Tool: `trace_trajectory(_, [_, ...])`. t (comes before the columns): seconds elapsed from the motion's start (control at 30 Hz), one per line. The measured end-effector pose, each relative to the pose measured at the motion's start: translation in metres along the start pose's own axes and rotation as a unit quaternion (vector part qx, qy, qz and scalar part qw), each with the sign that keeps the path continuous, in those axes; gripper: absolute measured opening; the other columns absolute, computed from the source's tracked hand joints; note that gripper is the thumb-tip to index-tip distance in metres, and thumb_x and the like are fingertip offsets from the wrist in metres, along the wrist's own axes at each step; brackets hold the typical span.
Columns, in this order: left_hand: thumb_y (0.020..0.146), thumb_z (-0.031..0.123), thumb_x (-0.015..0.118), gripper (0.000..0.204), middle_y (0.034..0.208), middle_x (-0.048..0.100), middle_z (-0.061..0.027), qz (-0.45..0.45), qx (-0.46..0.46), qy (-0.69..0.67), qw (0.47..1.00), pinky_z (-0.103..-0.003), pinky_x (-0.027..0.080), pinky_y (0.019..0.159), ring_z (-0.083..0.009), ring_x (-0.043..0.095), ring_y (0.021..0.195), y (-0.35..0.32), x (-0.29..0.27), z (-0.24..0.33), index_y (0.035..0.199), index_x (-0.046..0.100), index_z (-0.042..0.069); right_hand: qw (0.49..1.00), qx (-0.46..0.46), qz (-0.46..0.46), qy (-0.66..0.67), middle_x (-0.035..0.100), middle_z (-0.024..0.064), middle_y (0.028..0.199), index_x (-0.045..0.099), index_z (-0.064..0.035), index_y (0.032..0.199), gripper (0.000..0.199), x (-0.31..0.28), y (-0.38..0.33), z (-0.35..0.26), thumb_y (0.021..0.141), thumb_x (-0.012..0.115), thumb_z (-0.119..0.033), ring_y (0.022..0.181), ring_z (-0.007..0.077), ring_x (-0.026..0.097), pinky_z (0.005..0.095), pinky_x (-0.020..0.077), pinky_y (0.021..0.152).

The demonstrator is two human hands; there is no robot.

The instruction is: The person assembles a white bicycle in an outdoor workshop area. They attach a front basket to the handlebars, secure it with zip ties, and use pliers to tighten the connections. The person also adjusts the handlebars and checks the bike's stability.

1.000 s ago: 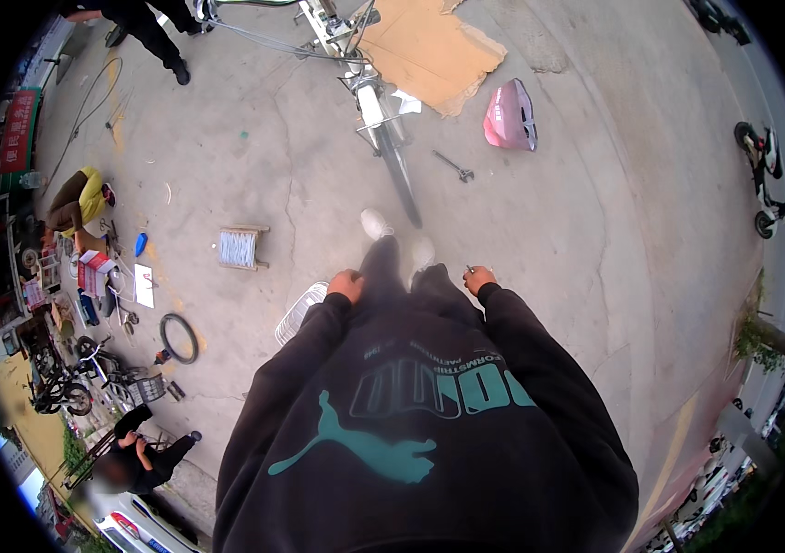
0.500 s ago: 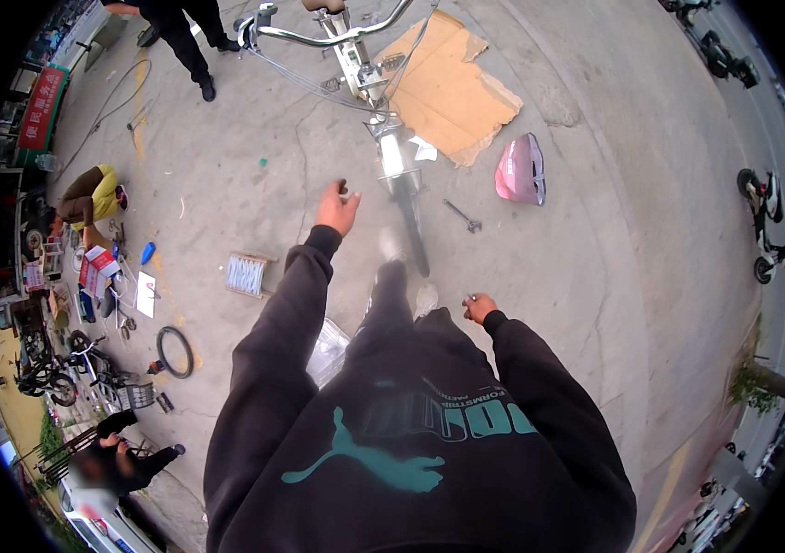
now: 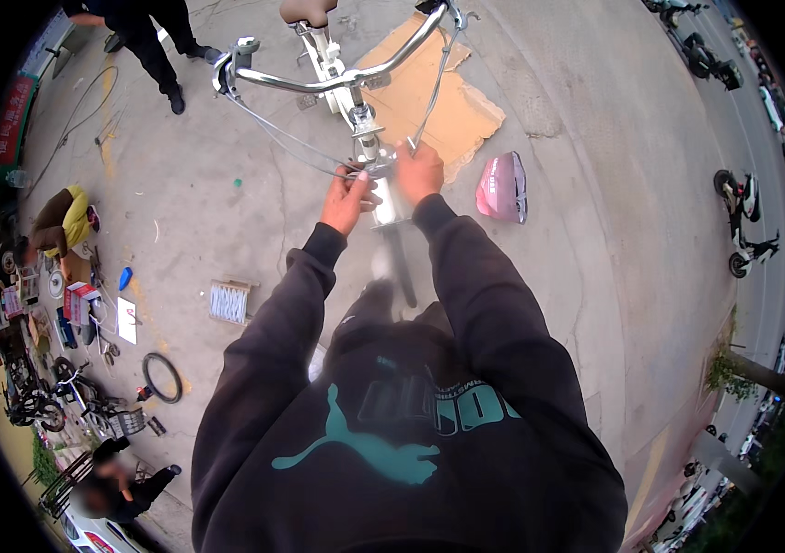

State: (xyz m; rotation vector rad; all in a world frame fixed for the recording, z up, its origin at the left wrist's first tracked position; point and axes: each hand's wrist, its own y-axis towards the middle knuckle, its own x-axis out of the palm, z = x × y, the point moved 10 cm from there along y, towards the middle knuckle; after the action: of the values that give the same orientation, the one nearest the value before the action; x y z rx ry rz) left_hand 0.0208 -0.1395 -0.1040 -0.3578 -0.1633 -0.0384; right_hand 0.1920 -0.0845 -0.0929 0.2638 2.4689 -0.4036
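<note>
A white bicycle (image 3: 328,64) stands in front of me, its chrome handlebar (image 3: 296,87) across the upper middle and its front wheel (image 3: 400,267) toward my feet. My left hand (image 3: 345,201) is at the left of the steering column, fingers bent and pinched where the grey cables (image 3: 268,131) come down; what they grip is hidden. My right hand (image 3: 420,172) is closed just right of the column, by the other cable (image 3: 433,92). A small grey tip pokes up from its fist, but I cannot make out what it belongs to.
Torn cardboard (image 3: 471,115) lies under the bicycle, with a pink bag (image 3: 503,189) to the right. Leftward are a box of pale rods (image 3: 228,301), a loose tyre (image 3: 162,378) and a crouching person (image 3: 65,221). Another person's legs (image 3: 148,55) stand at upper left.
Both hands have come to the steering column, the right one rising from low beside my leg. The bicycle sits nearer in view. The wrench on the ground is now out of sight near my right sleeve.
</note>
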Motion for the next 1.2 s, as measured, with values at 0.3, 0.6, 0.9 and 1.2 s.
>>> trace_trajectory(0.3, [0.097, 0.031, 0.052, 0.032, 0.089, 0.057, -0.005, 0.135, -0.071, -0.009, 0.988, -0.028, 0.052, 0.059, -0.014, 0.063, 0.072, -0.017, -0.098, -0.086, 0.118, 0.051, 0.007, 0.996, -0.044, -0.029, -0.07, 0.066, 0.0205, 0.084, 0.065, -0.0004, 0.097, 0.037, -0.032, 0.061, 0.092, 0.093, 0.054, -0.035, 0.082, 0.0363, 0.063, 0.0419, 0.0482, 0.074])
trace_trajectory(0.6, [0.085, 0.013, 0.06, 0.032, 0.11, 0.06, -0.0175, 0.007, 0.14, 0.499, 0.855, -0.038, 0.052, 0.076, -0.028, 0.063, 0.095, -0.001, -0.045, 0.008, 0.114, 0.058, 0.001, 0.951, -0.136, -0.278, -0.021, 0.068, 0.0198, 0.087, 0.063, -0.0013, 0.103, 0.033, -0.018, -0.032, 0.003, 0.087, 0.063, -0.031, 0.083, 0.0375, 0.063, 0.0425, 0.0487, 0.075])
trace_trajectory(0.9, [0.078, 0.012, 0.058, 0.013, 0.073, 0.065, -0.0174, 0.03, 0.059, 0.448, 0.891, -0.043, 0.05, 0.064, -0.0361, 0.062, 0.069, 0.065, 0.026, 0.076, 0.076, 0.068, 0.003, 0.91, -0.036, -0.361, -0.2, 0.066, 0.0207, 0.084, 0.064, 0.0003, 0.091, 0.038, -0.003, 0.003, 0.231, 0.087, 0.059, -0.038, 0.082, 0.039, 0.063, 0.0479, 0.0479, 0.071])
trace_trajectory(1.2, [0.092, 0.024, 0.057, 0.036, 0.101, 0.065, -0.0182, 0.213, -0.055, 0.441, 0.87, -0.033, 0.051, 0.077, -0.0221, 0.066, 0.093, 0.113, -0.057, 0.027, 0.112, 0.058, -0.005, 0.897, 0.236, -0.316, -0.202, 0.068, 0.0198, 0.089, 0.068, -0.0016, 0.09, 0.035, -0.046, 0.004, 0.478, 0.085, 0.062, -0.036, 0.09, 0.0364, 0.065, 0.0439, 0.0495, 0.08])
